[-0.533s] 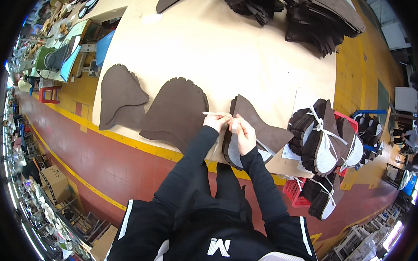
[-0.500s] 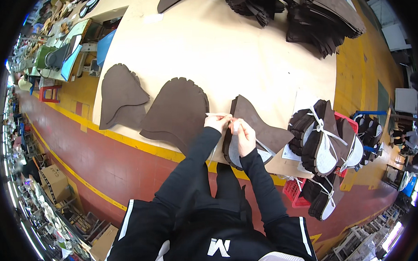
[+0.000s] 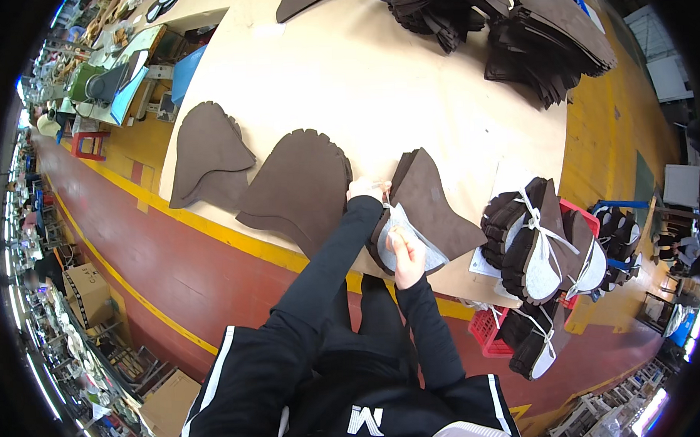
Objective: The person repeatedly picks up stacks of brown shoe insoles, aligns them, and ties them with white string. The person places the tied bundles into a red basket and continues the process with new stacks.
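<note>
Left grip (image 3: 367, 189): I'm pinching the white tie (image 3: 387, 202) | right grip (image 3: 408, 259): fingertips together, contents unclear, nearer | brown stack (image 3: 436, 202): right of my left, slanting far-left to near-right

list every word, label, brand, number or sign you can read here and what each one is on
Large white letter-shaped logo on the black long-sleeved top: clear, but not copied out here.
Dark printing on the brown cardboard box at far left: small and blurred, not copied out.
Stacked dark brown, curved flat pieces: no text that I can make out.
Workshop background: any signs there are too small or blurred to read.
</note>
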Demonstrator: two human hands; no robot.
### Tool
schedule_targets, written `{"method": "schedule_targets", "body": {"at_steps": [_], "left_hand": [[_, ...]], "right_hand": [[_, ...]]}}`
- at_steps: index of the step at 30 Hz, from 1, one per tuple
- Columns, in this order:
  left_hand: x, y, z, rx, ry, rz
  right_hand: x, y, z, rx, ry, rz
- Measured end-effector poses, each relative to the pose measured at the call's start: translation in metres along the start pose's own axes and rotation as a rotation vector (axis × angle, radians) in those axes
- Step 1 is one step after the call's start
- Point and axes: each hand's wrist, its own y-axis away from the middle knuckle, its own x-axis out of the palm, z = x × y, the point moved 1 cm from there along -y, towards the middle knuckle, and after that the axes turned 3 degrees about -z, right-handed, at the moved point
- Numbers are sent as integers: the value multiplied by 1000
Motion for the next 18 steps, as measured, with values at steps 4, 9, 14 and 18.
{"method": "schedule_targets", "body": {"at_steps": [4,9,14,18], "left_hand": [[-15,20,-34,-13,-252,54],[-23,27,-34,14,-230,116],[-27,15,-7,85,97,181],[-6,-4,4,15,109,222]], "right_hand": [[3,12,10,-38,99,0],[0,22,7,-42,25,65],[-21,20,6,-154,-211,58],[-29,4,8,-185,-43,-20]]}}
